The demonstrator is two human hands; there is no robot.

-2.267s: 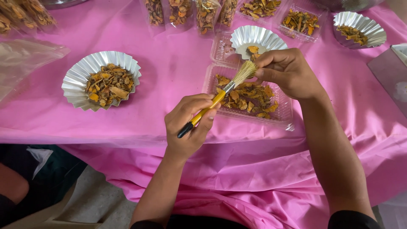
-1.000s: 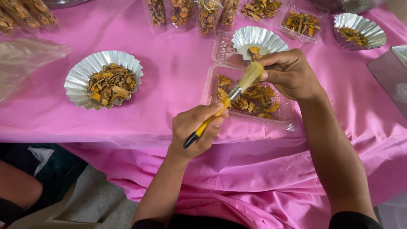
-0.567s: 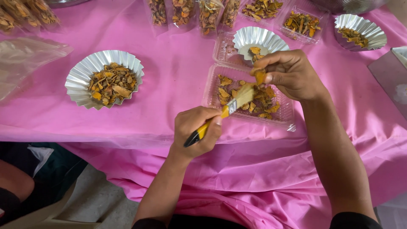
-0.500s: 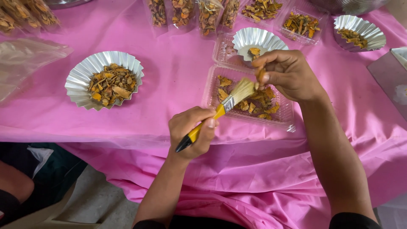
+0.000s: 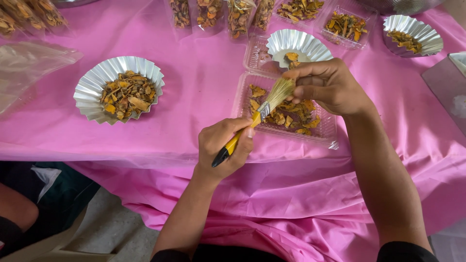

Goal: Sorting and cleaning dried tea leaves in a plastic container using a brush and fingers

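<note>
L hand [image 5: 224, 145] gripped brush [image 5: 257, 116] by its yellow handle; R hand [image 5: 326, 86] pinched a small piece, hidden, at the bristles over the clear tray [image 5: 330, 133]. Dried chips prob. light, brittle; pinch by edges. Clear bags [image 5: 221, 12] stood along far edge; foil cup [image 5: 90, 87] left.

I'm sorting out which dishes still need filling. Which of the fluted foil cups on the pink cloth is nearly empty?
The foil cup just beyond the right hand: only a piece or two in it. The left cup is heaped, the far-right cup holds a small pile.
</note>
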